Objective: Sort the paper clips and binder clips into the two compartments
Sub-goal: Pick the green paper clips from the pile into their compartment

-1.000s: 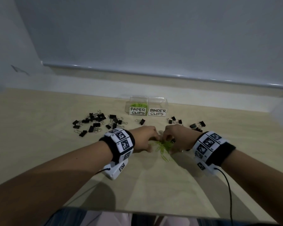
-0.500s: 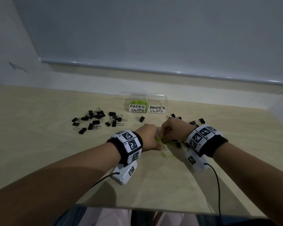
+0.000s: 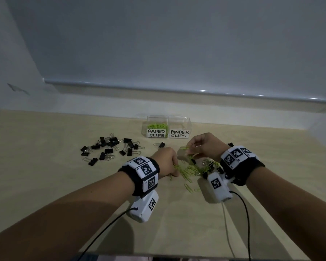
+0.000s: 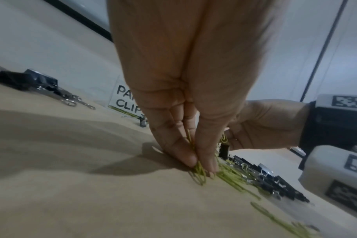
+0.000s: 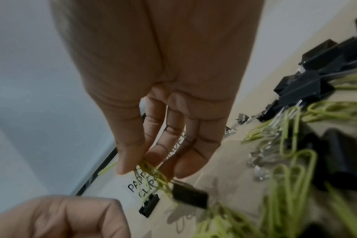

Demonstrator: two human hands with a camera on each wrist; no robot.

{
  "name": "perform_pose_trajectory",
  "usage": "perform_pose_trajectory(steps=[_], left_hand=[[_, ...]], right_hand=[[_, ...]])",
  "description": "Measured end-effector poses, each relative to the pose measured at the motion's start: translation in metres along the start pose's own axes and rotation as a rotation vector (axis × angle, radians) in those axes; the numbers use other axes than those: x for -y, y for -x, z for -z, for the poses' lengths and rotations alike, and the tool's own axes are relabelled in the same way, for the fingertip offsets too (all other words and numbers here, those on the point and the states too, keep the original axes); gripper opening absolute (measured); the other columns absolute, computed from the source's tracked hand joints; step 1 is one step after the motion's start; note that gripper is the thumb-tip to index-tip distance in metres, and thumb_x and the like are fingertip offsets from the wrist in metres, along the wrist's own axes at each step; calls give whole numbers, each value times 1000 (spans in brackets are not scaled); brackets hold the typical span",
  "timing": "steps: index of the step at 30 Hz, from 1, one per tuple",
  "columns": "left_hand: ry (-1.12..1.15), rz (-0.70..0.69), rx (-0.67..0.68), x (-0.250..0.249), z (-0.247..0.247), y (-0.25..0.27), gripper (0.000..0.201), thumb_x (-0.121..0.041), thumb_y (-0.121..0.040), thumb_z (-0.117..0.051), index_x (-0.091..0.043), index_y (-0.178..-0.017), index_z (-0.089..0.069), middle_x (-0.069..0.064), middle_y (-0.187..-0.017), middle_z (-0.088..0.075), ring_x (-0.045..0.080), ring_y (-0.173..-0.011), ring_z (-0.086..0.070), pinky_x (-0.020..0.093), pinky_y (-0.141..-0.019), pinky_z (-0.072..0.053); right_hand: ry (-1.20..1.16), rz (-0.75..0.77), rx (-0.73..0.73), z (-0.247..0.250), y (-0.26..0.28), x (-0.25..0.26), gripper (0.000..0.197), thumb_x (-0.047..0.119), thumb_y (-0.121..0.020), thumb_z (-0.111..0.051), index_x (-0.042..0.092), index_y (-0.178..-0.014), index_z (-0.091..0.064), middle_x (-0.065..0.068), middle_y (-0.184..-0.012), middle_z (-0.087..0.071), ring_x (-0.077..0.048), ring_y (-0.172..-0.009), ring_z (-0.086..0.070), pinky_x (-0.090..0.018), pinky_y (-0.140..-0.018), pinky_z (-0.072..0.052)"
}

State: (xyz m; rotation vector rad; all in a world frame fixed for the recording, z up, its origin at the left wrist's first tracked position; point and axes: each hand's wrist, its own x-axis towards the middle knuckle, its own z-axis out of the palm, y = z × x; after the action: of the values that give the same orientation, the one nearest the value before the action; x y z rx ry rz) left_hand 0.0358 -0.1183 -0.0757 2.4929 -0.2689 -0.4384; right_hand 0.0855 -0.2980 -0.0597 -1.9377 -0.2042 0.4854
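Pinching green paper clips [image 4: 200,170] against the surface [image 3: 45,176], the left hand [image 3: 166,161] has its fingers [image 4: 185,154] drawn together at the tips with clips caught between them. The right hand [image 3: 205,147] is raised a little above the surface, its fingers [image 5: 130,153] curled round a small bunch of green clips [image 5: 153,173] that dangles below them.

Surface: pale wood-look top, matte, shadows of both forearms across it. More green paper clips lie loose [image 3: 188,170] between the two hands, mixed on the right with a few black binder clips [image 5: 304,87]. A larger scatter of black binder clips [image 3: 109,147] sits well to the left; one lies alone [image 3: 161,144] just in front of the box.

Clear two-compartment box [image 3: 188,123] stands at the far side of the surface, labels facing the person. Left compartment, marked PAPER CLIPS [image 3: 156,133], holds green clips [image 3: 157,126]. Right compartment, marked BINDER CLIPS [image 3: 179,133]: contents cannot be made out.

Room: plain grey-white wall [image 3: 177,44] behind, a pale ledge [image 3: 177,91] running across it above the surface. Dim light.
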Motion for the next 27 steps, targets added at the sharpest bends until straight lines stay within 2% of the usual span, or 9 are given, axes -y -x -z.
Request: perform_pose_trajectory(steps=[2, 4, 7, 11, 15, 18, 21, 23, 27], left_hand=[[117, 13, 24, 6, 5, -1, 17, -11, -78, -78, -9, -90, -65, -2, -78, -54, 13, -59, -57, 20, -52, -49], [205, 33, 39, 13, 14, -1, 17, -6, -77, -77, -12, -80, -62, 0, -71, -54, 13, -53, -56, 21, -51, -54], [291, 51, -28, 21, 35, -3, 21, -1, -77, -76, -14, -76, -59, 7, -76, -56, 16, -56, -59, 22, -49, -54], [179, 16, -274, 28, 77, -19, 18, -13, -77, -78, -13, -86, -63, 5, -87, -65, 13, -65, -62, 25, -62, -54], [78, 47, -491, 30, 109, -43, 18, -14, -78, -76, -9, -92, -65, 2, -87, -59, 17, -77, -55, 23, -65, -43], [26, 97, -547, 33, 114, -62, 16, -13, -77, -75, -15, -80, -60, 3, -87, -58, 20, -76, -52, 27, -67, -42], [8, 123, -535, 38, 109, -75, 26, -6, -76, -72, -21, -68, -53, 9, -92, -66, 24, -76, -57, 31, -70, -48], [18, 124, -512, 40, 107, -77, 22, -4, -76, -71, -19, -74, -56, 11, -96, -68, 27, -82, -62, 33, -76, -51], [-79, 26, -498, 35, 100, -65, 24, -7, -79, -72, -10, -101, -63, 7, -105, -63, 25, -96, -61, 35, -86, -51]], right_hand=[[-95, -22, 0, 0, -3, 2, 16, -6, -77, -70, 8, -71, -64, -12, -73, -67, -27, -73, -67, -39, -71, -59], [-167, -35, 0, 0, -7, 4, 18, -6, -79, -68, 9, -70, -64, -11, -74, -70, -31, -82, -67, -40, -72, -59], [-230, -20, -29, 0, -13, 11, 16, -4, -80, -68, 8, -71, -64, -11, -74, -72, -30, -80, -67, -33, -65, -58], [-182, 33, -123, -2, -30, 35, 8, 0, -79, -71, 5, -77, -65, -14, -79, -69, -22, -68, -66, -28, -60, -56], [-112, 93, -261, -11, -62, 64, 10, 5, -76, -75, 9, -75, -65, -10, -77, -70, -17, -67, -65, -25, -58, -53], [-108, 108, -339, -27, -86, 79, 15, 4, -74, -76, 10, -70, -63, -9, -72, -67, -17, -65, -62, -25, -57, -54], [13, 86, -387, -41, -102, 78, 19, 6, -70, -80, 15, -62, -65, -10, -73, -70, -23, -70, -68, -35, -67, -61], [120, 83, -381, -43, -104, 72, 15, 7, -68, -81, 17, -66, -70, -9, -76, -72, -24, -76, -71, -38, -73, -61], [353, 158, -348, -19, -78, 64, 17, 3, -71, -78, 11, -85, -73, -6, -84, -72, -14, -68, -64, -24, -69, -56]])
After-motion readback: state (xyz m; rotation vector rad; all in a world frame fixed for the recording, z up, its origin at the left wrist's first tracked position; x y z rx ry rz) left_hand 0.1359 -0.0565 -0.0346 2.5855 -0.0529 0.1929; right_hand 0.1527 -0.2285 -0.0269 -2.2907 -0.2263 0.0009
